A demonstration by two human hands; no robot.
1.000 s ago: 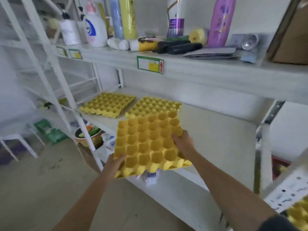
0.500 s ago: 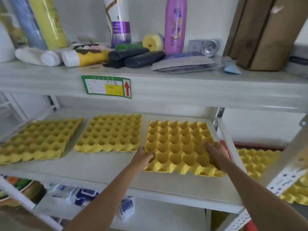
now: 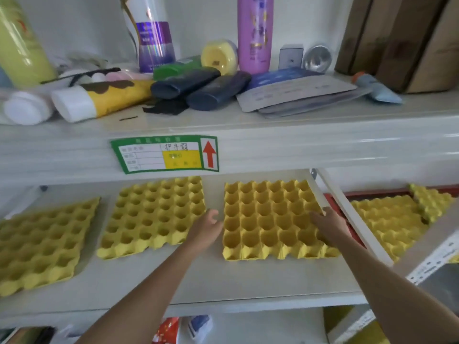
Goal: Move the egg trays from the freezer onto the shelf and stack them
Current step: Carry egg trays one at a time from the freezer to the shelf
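Three egg trays on the shelf [image 3: 223, 284], side by side, unstacked. Right tray [image 3: 270, 219] lies flat; left hand [image 3: 207, 229] loosely spread at its edge, right hand [image 3: 330, 225] flat on it, seemingly not gripping. Release cleanly; later nest cups squarely.

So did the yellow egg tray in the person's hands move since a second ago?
Yes. The yellow cardboard egg tray was held in the air before the white shelf; now it lies flat on it, right of the other two trays, with both hands beside it.
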